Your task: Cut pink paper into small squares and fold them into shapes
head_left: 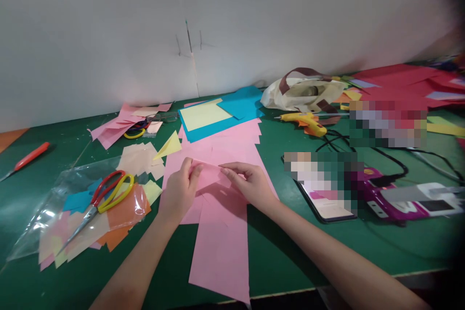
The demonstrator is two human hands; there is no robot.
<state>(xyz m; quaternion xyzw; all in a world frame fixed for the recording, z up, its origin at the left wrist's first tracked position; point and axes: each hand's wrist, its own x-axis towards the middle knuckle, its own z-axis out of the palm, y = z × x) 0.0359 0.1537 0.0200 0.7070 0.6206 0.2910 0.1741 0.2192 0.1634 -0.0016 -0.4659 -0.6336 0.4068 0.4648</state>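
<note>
Between my two hands is a small piece of pink paper (209, 173), raised a little above larger pink sheets (221, 247) that lie on the green table. My left hand (181, 186) pinches its left edge between thumb and fingers. At its right edge my right hand (250, 184) is closed too, thumb against index finger on the paper. A shadow from the hands falls on the sheets underneath. Just beyond the left hand lies a folded yellow paper triangle (170, 146). Behind the hands, blue sheets (241, 101) and a pale yellow sheet (205, 117) rest on more pink paper.
Scissors with red and yellow handles (98, 203) lie on a clear plastic bag (43, 213) of paper pieces at left, near a red-handled tool (32, 156). At right are a yellow glue gun (305, 122), a phone (323, 193), a purple power strip (395, 203), cables and a cloth bag (276, 94).
</note>
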